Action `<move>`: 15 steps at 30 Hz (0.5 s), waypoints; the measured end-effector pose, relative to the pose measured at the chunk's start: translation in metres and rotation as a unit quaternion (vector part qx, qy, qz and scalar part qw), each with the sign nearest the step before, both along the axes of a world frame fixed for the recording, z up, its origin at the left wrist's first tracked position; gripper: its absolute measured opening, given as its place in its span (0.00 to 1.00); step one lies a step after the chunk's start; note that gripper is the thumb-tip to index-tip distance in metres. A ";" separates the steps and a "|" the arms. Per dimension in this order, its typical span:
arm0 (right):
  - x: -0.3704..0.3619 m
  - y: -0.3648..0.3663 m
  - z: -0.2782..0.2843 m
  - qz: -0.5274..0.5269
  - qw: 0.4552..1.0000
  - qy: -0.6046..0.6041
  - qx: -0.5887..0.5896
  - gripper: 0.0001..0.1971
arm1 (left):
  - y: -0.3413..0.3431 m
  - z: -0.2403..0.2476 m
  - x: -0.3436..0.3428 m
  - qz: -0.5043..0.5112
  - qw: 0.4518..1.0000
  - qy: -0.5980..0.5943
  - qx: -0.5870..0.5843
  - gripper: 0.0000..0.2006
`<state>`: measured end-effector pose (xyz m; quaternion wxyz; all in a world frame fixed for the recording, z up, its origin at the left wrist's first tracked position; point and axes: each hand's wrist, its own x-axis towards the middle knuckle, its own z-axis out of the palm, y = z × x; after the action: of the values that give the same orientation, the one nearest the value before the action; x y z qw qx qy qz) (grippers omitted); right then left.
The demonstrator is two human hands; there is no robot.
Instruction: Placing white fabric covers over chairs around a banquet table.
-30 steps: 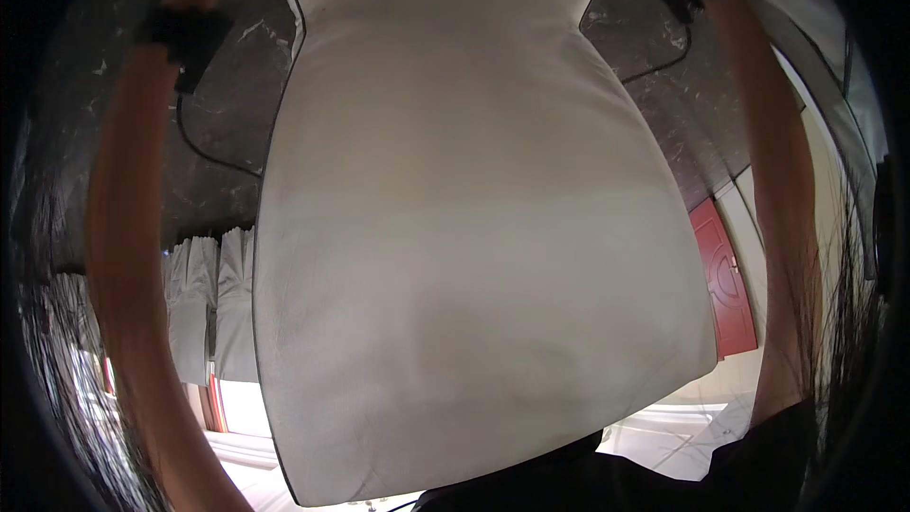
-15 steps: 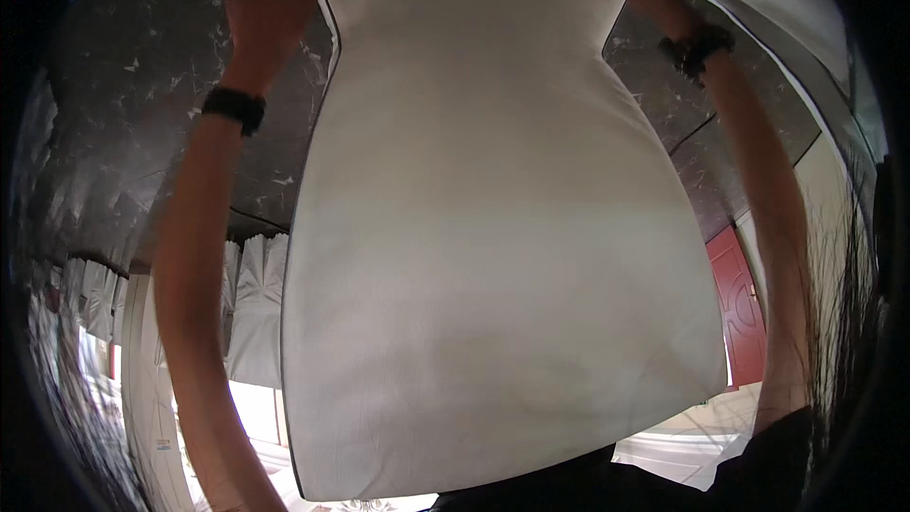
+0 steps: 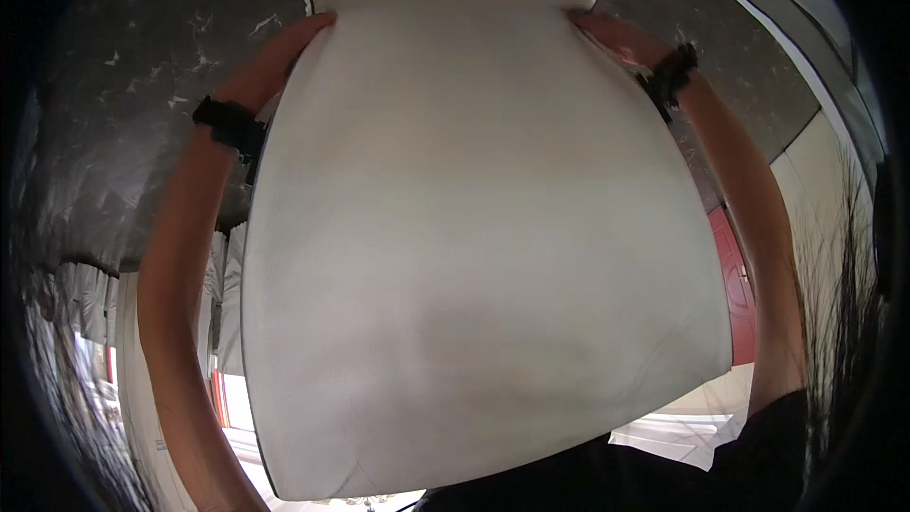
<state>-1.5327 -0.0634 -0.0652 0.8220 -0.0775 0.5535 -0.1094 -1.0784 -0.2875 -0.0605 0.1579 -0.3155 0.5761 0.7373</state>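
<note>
A large, smooth off-white sheet [image 3: 474, 228] with a thin dark edge fills the middle of the view. It narrows near the top and widens toward my body. At the narrow part, my left hand [image 3: 299, 43] grips the left edge, its thumb side on the face and its other fingers hidden behind. Opposite it, my right hand [image 3: 616, 36] is closed on the right edge, with its fingers also largely hidden. Dark bands circle both wrists. What the sheet belongs to cannot be made out.
Behind the sheet spreads a dark grey marbled surface [image 3: 142, 133] with pale veins. Grey pleated curtains [image 3: 232, 294] and bright windows are at the left. A red panelled door [image 3: 735, 284] stands at the right, near a pale wall [image 3: 806, 190].
Both hands have come down from the upper edges and inward onto the sheet's narrow part. The sheet's lower half now spreads wider to the left.
</note>
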 end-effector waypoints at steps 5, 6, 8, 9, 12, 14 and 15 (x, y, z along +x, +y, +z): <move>-0.081 0.064 -0.060 0.065 0.985 -0.013 -0.161 0.26 | 0.030 -0.013 -0.058 0.143 0.983 -0.065 0.094 0.23; -0.078 0.060 -0.065 0.159 0.950 0.060 -0.260 0.27 | 0.022 -0.035 -0.046 0.145 0.983 -0.066 0.087 0.23; -0.041 0.030 -0.082 0.049 0.984 -0.031 -0.167 0.28 | -0.018 -0.069 0.011 0.153 0.952 -0.165 0.209 0.26; -0.051 0.038 -0.077 -0.034 0.995 -0.086 -0.031 0.30 | 0.010 -0.060 -0.007 0.155 0.948 -0.159 0.228 0.26; -0.063 0.057 -0.008 0.038 0.992 -0.010 -0.118 0.29 | 0.040 0.027 -0.060 0.253 0.940 -0.193 0.121 0.40; -0.072 0.073 -0.002 0.151 0.937 0.149 -0.277 0.30 | 0.043 0.038 -0.049 0.270 0.945 -0.152 0.102 0.41; -0.080 0.061 0.009 0.153 0.934 0.153 -0.286 0.30 | 0.036 0.043 -0.033 0.279 0.945 -0.140 0.097 0.41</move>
<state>-1.6123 -0.0021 -0.0562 0.6774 -0.4086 0.5993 -0.1227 -1.1115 -0.2519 -0.0172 0.0545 -0.5466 0.3632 0.7525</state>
